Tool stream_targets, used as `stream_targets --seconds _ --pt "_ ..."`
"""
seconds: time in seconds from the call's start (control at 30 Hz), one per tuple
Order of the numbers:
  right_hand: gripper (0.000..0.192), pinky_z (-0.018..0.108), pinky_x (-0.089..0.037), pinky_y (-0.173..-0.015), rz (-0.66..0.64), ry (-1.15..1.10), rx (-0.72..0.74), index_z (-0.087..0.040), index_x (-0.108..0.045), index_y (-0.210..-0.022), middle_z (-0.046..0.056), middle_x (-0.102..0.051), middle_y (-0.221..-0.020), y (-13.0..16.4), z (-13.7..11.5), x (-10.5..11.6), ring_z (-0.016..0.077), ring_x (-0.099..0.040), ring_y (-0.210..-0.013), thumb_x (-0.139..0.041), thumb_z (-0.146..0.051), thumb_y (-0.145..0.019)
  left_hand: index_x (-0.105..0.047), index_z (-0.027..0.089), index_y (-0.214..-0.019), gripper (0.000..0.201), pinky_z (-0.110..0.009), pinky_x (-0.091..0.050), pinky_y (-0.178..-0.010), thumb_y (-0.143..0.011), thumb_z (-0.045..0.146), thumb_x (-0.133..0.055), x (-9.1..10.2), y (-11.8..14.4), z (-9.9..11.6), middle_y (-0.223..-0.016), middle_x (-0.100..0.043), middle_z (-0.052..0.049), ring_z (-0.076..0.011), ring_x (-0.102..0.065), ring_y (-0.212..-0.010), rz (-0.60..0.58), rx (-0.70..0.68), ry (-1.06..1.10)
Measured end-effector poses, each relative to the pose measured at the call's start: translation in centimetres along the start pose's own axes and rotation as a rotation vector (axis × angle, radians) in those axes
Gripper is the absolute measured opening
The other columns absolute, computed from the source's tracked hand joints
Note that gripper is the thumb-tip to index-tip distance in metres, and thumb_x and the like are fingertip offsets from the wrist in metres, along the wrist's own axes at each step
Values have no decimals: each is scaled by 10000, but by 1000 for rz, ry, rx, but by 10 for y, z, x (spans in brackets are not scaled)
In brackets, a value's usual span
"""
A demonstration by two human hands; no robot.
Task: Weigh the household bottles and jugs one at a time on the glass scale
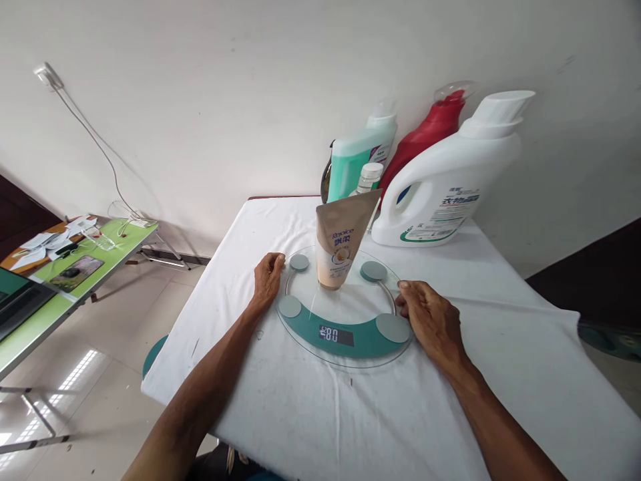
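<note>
A round glass weighing scale (320,332) with a green curved band and grey pads lies on the white-covered table. Its lit display (336,335) shows digits that look like 80. Upright on the glass, cap down, stands a beige Rejoice squeeze tube (342,237). My left hand (268,277) is closed at the scale's left edge, fingers curled in. On the opposite side, my right hand (435,321) grips the rim, thumb on top and the other fingers partly hidden. Neither hand touches the tube.
Behind the scale stand a large white detergent jug (445,180), a red bottle (425,133), a green bottle (350,160) and a small clear bottle (370,175). At left, a green table (117,240) holds a laptop (23,300), papers and a mouse.
</note>
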State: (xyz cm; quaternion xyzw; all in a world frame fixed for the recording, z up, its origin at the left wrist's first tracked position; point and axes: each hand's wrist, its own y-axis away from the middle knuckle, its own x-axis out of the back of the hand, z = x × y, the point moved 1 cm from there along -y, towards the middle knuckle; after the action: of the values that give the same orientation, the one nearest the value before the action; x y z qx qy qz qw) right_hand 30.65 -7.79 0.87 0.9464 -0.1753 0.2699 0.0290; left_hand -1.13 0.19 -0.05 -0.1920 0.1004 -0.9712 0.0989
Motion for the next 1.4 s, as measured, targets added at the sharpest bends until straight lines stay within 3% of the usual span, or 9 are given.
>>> stream_targets --seconds 0.83,1.4 --pt "411 400 -535 -748 -10 13 0 -281 -622 -903 53 -745 -747 0 -1 -1 263 -693 -665 -449 -654 -905 -733 203 -970 425 -354 -546 -846 -980 595 -569 -1 2 2 -874 -774 -70 -248 -756 -891 18 17 23" --pt "437 407 -534 -755 -11 17 -34 -277 -614 -909 62 -747 -769 0 -4 -1 272 -702 -684 -439 -675 -867 -726 188 -965 386 -342 -530 -825 -990 533 -556 -1 0 -2 -874 -776 -68 -230 -740 -854 3 -15 18"
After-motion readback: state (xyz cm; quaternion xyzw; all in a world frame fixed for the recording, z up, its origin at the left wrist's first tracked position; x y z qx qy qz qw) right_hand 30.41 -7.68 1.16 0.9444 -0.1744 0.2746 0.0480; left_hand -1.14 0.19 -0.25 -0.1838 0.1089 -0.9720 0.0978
